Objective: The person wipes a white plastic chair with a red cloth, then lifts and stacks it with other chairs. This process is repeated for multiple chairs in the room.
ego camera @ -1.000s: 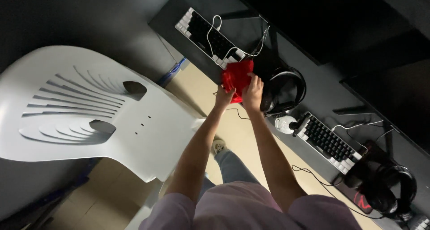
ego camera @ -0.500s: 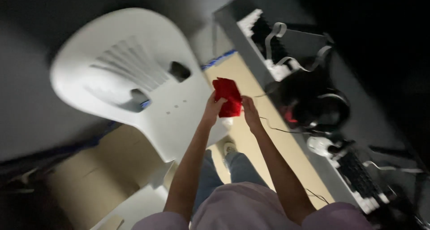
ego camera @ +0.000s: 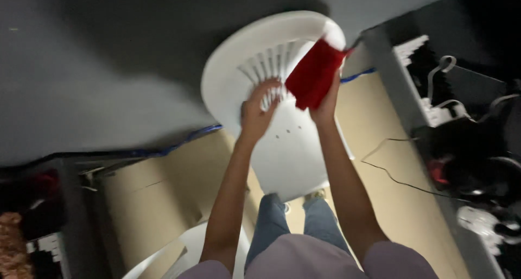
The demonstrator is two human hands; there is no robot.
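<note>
Head view, red cloth [ego camera: 313,74] slanting upper-right

The room is dim, its upper part and right edge sinking into near-black shadow, while the white plastic chair [ego camera: 282,94] and the red cloth [ego camera: 315,75] catch the most light. Motion blur smears the whole frame — the left hand [ego camera: 258,111] and right hand [ego camera: 325,102] have soft outlines. The cluttered desk [ego camera: 467,138] at the right dissolves into murky, unreadable shapes — no glare anywhere.

Computer workroom; keyboard [ego camera: 429,78] and cables on desk [ego camera: 391,73].
</note>
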